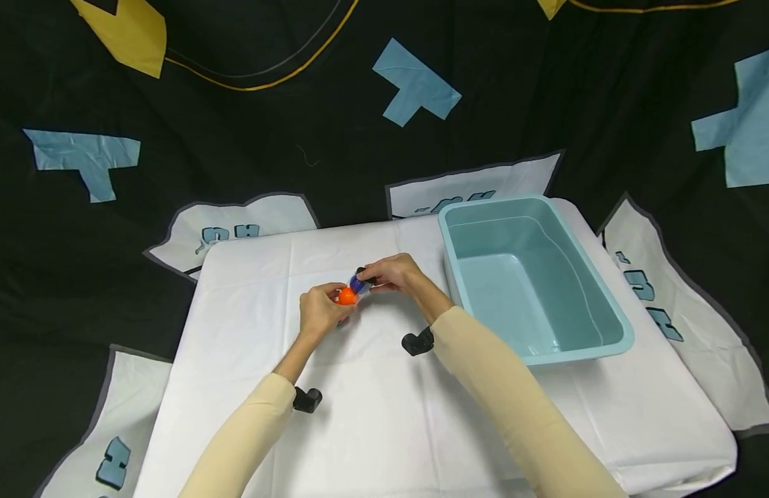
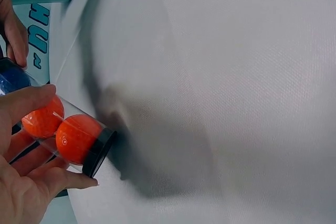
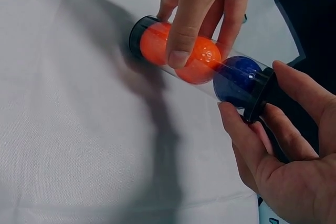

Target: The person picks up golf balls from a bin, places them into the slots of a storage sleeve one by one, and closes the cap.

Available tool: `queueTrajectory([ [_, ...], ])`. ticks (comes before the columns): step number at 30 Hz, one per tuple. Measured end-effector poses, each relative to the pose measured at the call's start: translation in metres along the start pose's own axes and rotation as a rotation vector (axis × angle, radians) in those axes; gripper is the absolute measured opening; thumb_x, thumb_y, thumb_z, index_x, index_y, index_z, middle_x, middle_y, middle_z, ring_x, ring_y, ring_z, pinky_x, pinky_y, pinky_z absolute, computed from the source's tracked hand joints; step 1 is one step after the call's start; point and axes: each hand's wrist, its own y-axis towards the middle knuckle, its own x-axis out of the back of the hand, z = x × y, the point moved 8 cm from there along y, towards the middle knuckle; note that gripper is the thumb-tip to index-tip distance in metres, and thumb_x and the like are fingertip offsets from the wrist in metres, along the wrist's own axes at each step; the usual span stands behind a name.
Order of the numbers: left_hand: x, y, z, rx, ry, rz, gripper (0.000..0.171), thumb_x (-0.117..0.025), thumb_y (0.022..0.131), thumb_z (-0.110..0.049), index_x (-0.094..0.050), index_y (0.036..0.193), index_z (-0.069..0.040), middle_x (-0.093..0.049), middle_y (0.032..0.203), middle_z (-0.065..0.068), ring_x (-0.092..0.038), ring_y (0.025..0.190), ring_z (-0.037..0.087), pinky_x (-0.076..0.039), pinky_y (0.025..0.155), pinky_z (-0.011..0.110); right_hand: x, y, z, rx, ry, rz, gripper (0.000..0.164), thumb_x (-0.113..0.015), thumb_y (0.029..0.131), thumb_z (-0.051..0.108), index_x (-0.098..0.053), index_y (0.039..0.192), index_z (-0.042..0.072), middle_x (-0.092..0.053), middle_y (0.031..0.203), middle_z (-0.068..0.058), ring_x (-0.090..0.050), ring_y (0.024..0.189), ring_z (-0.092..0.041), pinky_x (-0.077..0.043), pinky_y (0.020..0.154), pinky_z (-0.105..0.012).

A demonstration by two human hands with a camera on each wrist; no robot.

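Observation:
A clear tube point(image 3: 207, 88) with black end caps is held tilted between both hands, above the white table. Inside it sit two orange balls point(image 2: 79, 139) and a blue ball point(image 3: 237, 80) in a row. My left hand point(image 1: 319, 309) grips the tube around the orange balls, its thumb across the side. At the blue ball's end, the fingers of my right hand point(image 1: 393, 272) pinch the black cap point(image 3: 260, 95). The other black cap point(image 2: 100, 151) closes the far end beside the orange balls.
A light blue plastic bin point(image 1: 456, 270) stands on the right of the white-covered table point(image 1: 247, 332). Black curtains with blue and yellow tape patches hang behind. White printed sheets point(image 1: 474, 185) border the table's edges.

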Motion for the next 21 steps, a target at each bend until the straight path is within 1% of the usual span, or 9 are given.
queueTrajectory([
  [5, 0.001, 0.001, 0.002, 0.002, 0.006, 0.009, 0.046, -0.092, 0.068, -0.015, -0.078, 0.111, -0.006, -0.078, 0.100, 0.018, -0.075, 0.092, 0.033, -0.058, 0.086, 0.046, -0.001, 0.001, 0.002, -0.012, -0.041, 0.012, 0.036, -0.084, 0.079, 0.001, -0.073, 0.113, -0.005, -0.075, 0.108, -0.019, -0.073, 0.086, -0.022, -0.056, 0.099, -0.044],
  [9, 0.000, 0.001, -0.001, -0.009, 0.008, 0.014, 0.046, -0.092, 0.068, -0.014, -0.078, 0.111, -0.006, -0.078, 0.100, 0.017, -0.074, 0.091, 0.033, -0.058, 0.086, 0.046, 0.001, 0.000, 0.006, -0.014, -0.118, 0.012, 0.034, -0.084, 0.081, 0.006, -0.073, 0.112, -0.003, -0.073, 0.099, -0.014, -0.069, 0.083, -0.020, -0.056, 0.098, -0.043],
  [11, -0.001, 0.000, -0.002, -0.012, 0.017, 0.021, 0.046, -0.092, 0.068, -0.015, -0.078, 0.111, -0.006, -0.078, 0.101, 0.017, -0.074, 0.092, 0.033, -0.057, 0.086, 0.046, 0.002, -0.002, 0.010, -0.011, -0.181, 0.018, 0.035, -0.084, 0.081, 0.008, -0.072, 0.113, -0.002, -0.072, 0.102, -0.014, -0.067, 0.086, -0.021, -0.056, 0.097, -0.042],
  [13, -0.001, 0.000, -0.003, -0.011, 0.027, 0.024, 0.046, -0.092, 0.069, -0.016, -0.078, 0.111, -0.006, -0.078, 0.101, 0.017, -0.074, 0.092, 0.033, -0.057, 0.086, 0.047, 0.002, -0.004, 0.014, 0.005, -0.253, 0.028, 0.038, -0.084, 0.082, 0.010, -0.071, 0.116, -0.002, -0.071, 0.110, -0.015, -0.067, 0.092, -0.024, -0.057, 0.096, -0.040],
  [16, 0.001, -0.001, -0.003, 0.012, 0.021, 0.014, 0.046, -0.092, 0.069, -0.018, -0.078, 0.111, -0.007, -0.078, 0.100, 0.017, -0.075, 0.089, 0.032, -0.057, 0.084, 0.047, 0.003, -0.009, 0.025, 0.048, -0.341, 0.040, 0.045, -0.083, 0.084, 0.013, -0.067, 0.123, -0.003, -0.068, 0.122, -0.018, -0.066, 0.105, -0.029, -0.057, 0.096, -0.040],
  [18, 0.003, -0.002, -0.004, 0.023, 0.014, 0.003, 0.045, -0.092, 0.069, -0.018, -0.078, 0.110, -0.007, -0.078, 0.099, 0.017, -0.075, 0.087, 0.032, -0.057, 0.083, 0.047, 0.005, -0.014, 0.035, 0.078, -0.375, 0.043, 0.049, -0.082, 0.085, 0.013, -0.064, 0.127, -0.004, -0.066, 0.126, -0.019, -0.064, 0.109, -0.031, -0.057, 0.096, -0.040],
  [21, 0.003, -0.001, -0.008, 0.031, 0.001, 0.001, 0.044, -0.091, 0.070, -0.019, -0.077, 0.109, -0.007, -0.078, 0.098, 0.016, -0.075, 0.085, 0.031, -0.057, 0.082, 0.046, 0.010, -0.023, 0.049, 0.106, -0.395, 0.048, 0.049, -0.080, 0.085, 0.010, -0.062, 0.128, -0.006, -0.066, 0.125, -0.020, -0.062, 0.111, -0.033, -0.057, 0.097, -0.041],
])
